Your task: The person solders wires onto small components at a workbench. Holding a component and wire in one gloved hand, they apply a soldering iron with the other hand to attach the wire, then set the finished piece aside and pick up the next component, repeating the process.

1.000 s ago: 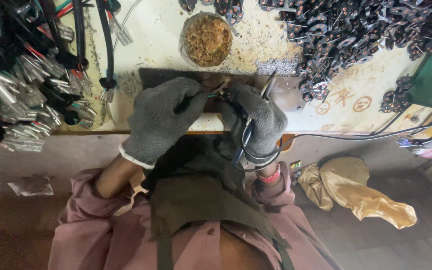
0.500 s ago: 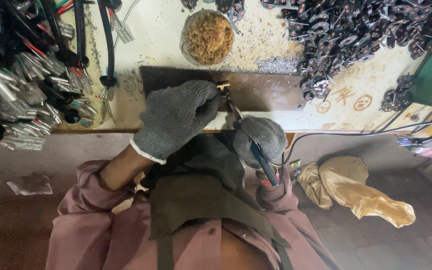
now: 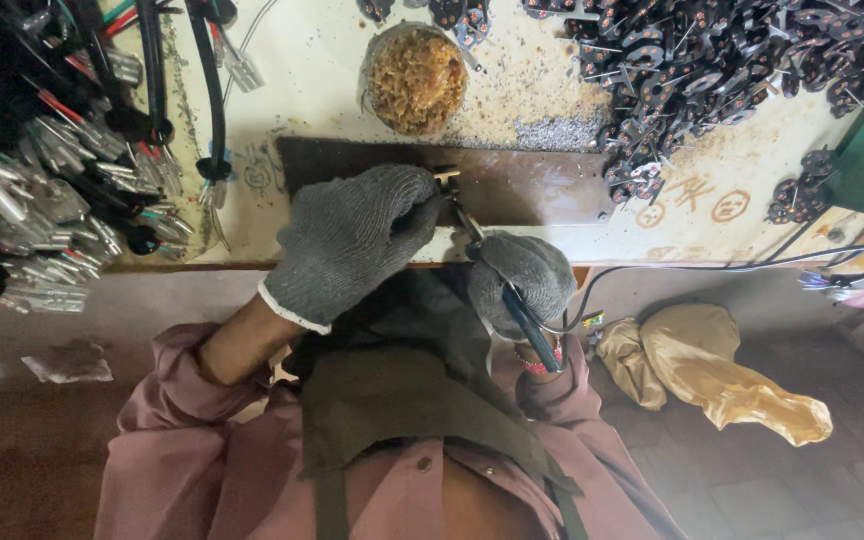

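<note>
Head view, looking straight down. Landmark: dark board (image 3: 532, 185) on the pale bench (image 3: 292, 80). Left hand (image 3: 352, 240) in a grey knit glove lay over the near-left part of the board, wrist bent, bare forearm running back toward the body; its fingers were curled together, tips pinching a small brass part (image 3: 446, 177) on the board's near edge. Right hand (image 3: 524, 275), also grey-gloved, sat just off the near edge of the board, right of the left hand, fist closed around a soldering iron (image 3: 512, 300). Iron's dark handle ran back along the wrist, thin tip slanted up-left to the brass part; contact too small to tell. Black cable (image 3: 712, 266) ran from the right hand off to the right, along the bench's near edge. Beyond the board, a round tub of brown shavings (image 3: 417, 78). Far right of the board, a pile of small black parts (image 3: 712, 70). Left of the board, bundled wires with metal ends (image 3: 42, 190). Down on the floor, right of the right hand, a tan plastic bag (image 3: 722, 375). Pink sleeves and a dark apron (image 3: 402, 400) filled the bottom.
</note>
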A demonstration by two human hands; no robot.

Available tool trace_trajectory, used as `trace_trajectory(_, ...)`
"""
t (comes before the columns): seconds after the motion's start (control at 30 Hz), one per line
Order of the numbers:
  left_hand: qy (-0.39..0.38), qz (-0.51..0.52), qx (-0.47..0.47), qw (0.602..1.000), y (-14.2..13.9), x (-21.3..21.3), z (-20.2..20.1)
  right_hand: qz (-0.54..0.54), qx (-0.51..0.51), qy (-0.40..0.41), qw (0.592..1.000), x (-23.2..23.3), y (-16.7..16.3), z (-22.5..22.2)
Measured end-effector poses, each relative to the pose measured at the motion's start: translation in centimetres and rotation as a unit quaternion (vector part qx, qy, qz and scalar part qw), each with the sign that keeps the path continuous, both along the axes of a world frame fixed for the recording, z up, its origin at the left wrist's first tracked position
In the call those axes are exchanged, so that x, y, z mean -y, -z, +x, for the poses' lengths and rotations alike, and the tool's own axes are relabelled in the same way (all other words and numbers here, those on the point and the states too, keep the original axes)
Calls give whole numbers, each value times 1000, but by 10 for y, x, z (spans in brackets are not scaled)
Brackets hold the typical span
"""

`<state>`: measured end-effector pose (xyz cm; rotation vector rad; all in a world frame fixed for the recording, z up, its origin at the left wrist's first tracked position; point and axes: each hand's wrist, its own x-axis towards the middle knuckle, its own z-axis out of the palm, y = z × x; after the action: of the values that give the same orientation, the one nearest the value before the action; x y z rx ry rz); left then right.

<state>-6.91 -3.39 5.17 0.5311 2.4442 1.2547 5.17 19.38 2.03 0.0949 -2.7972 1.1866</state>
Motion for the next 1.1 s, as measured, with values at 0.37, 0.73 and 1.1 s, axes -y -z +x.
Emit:
trace_trajectory(0.37,91,-90,-54,990,3,-3,-1,-42,-10,-81,996,12,-27,-37)
trace_trajectory(0.73,112,-51,-128,984,12,4,0,-59,-13,-51,997,9,-17,-17)
trace_trajectory(1.1,120,-51,-107,986,12,2,-7,-33,12,-44,998,1,-13,-14)
